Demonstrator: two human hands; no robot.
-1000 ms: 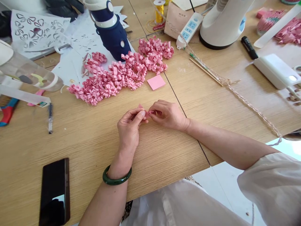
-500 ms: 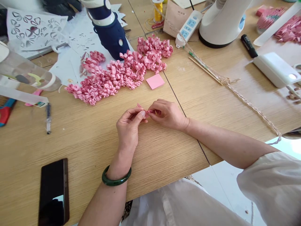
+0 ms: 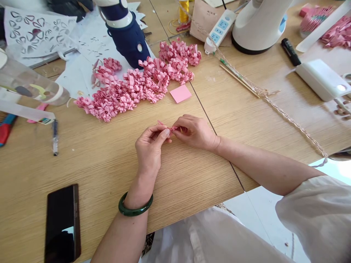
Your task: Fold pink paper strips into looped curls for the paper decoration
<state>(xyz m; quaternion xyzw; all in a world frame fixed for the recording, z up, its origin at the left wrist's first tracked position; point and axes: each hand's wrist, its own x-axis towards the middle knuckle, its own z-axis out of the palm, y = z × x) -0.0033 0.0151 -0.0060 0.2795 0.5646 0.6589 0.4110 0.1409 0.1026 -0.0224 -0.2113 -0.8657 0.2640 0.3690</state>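
Note:
My left hand (image 3: 150, 149) and my right hand (image 3: 195, 131) meet over the middle of the wooden table (image 3: 95, 164). Both pinch one small pink paper piece (image 3: 172, 128) between their fingertips, just above the tabletop. Most of that piece is hidden by my fingers. A green bangle (image 3: 135, 209) sits on my left wrist. Beyond my hands lies a long heap of pink curled paper pieces (image 3: 137, 87), and a flat pink paper square (image 3: 180, 94) rests beside it.
A dark phone (image 3: 63, 223) lies near the front left edge. A navy bottle (image 3: 126, 33), white cut paper sheets (image 3: 38, 31), a power strip (image 3: 221, 31), a white fan base (image 3: 259, 25), a black marker (image 3: 290, 54), wooden sticks (image 3: 240, 82) and a white box (image 3: 322, 78) crowd the back.
The view has shifted slightly, so everything sits a little lower-left to upper. My hands keep pinching the pink piece in the same spot with only tiny finger movement.

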